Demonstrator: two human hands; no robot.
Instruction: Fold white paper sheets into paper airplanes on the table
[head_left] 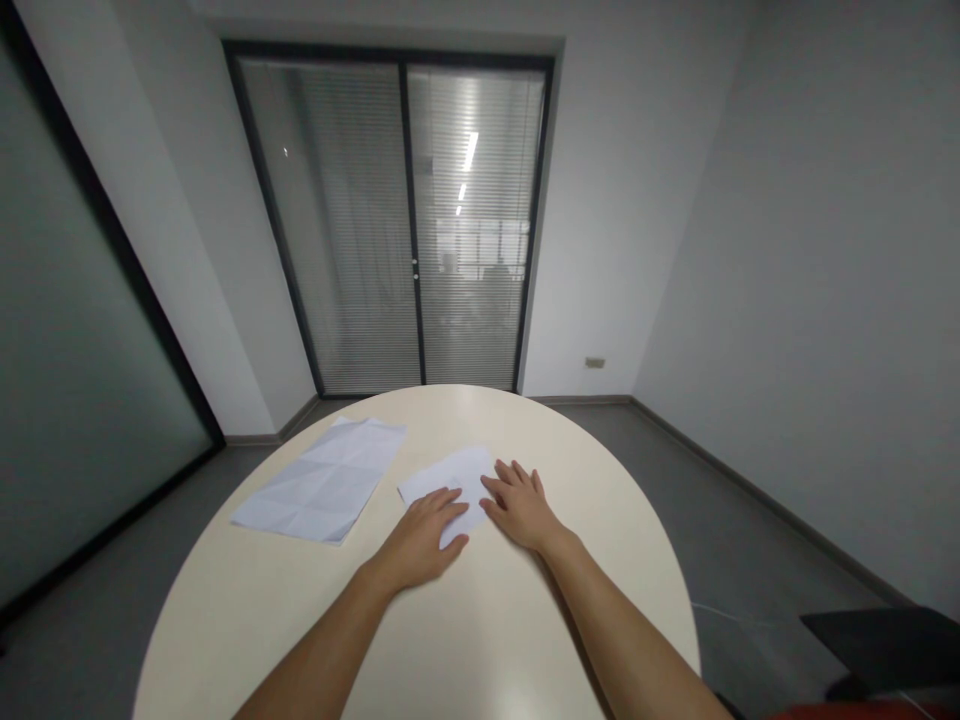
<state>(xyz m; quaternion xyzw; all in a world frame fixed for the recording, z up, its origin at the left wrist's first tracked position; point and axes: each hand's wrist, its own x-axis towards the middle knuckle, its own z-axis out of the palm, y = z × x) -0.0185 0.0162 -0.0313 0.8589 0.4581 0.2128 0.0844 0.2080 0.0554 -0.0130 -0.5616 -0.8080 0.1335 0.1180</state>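
Both hands are lying open with palms down, fingers a little spread, and neither is clamping anything: my left hand (426,540) is resting over the smaller white sheet (469,465), and my right hand (525,512) is reaching its right edge with the fingertips. Largest around me, the blinds-covered glass doors (337,230) are standing beyond at twelve o'clock, and the round cream table (450,640) is spreading beneath my forearms. Next in size, the larger creased sheet (326,485) is lying well apart from my right hand, out at ten o'clock from my left, with fold lines crossing it. Smallest, the sheet at my hands is lying on the table, toward one o'clock from my left hand and ten from my right. My left is sitting nearer, its fingers overlapping the paper. The far edge is running from eight toward two o'clock; since my hands are covering part, I cannot tell its long axis. It is looking plain white, fairly flat, with a slight dark line showing at its left corner.
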